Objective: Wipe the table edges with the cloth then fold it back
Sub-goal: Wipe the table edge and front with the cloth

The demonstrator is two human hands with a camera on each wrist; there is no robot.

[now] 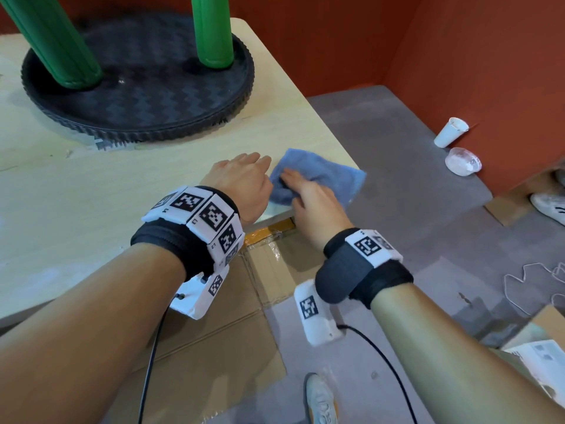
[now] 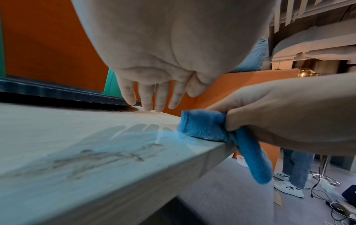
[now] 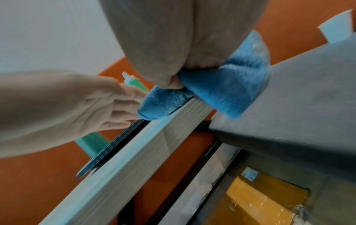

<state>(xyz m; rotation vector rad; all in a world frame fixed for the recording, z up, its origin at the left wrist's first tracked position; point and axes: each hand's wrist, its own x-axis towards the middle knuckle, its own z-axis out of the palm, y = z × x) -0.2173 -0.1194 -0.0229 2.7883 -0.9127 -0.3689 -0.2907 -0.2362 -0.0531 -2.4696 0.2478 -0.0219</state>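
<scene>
A blue cloth (image 1: 327, 174) lies bunched on the near right corner of the pale wooden table (image 1: 91, 194). My right hand (image 1: 308, 194) grips it at the table's edge. In the left wrist view the cloth (image 2: 202, 126) is pinched between that hand's (image 2: 260, 115) thumb and fingers, and one end hangs over the edge. My left hand (image 1: 241, 175) lies on the tabletop just left of the cloth, with its fingers (image 2: 146, 97) straight and holding nothing. From the right wrist view, the cloth (image 3: 225, 91) wraps over the table edge (image 3: 144, 152).
A black round tray (image 1: 137, 111) with two green posts (image 1: 214, 29) stands on the table behind my hands. On the grey floor to the right lie a white paper cup (image 1: 451, 133) and a clear plastic cup (image 1: 461, 162). Flattened cardboard (image 1: 214, 347) lies below the table edge.
</scene>
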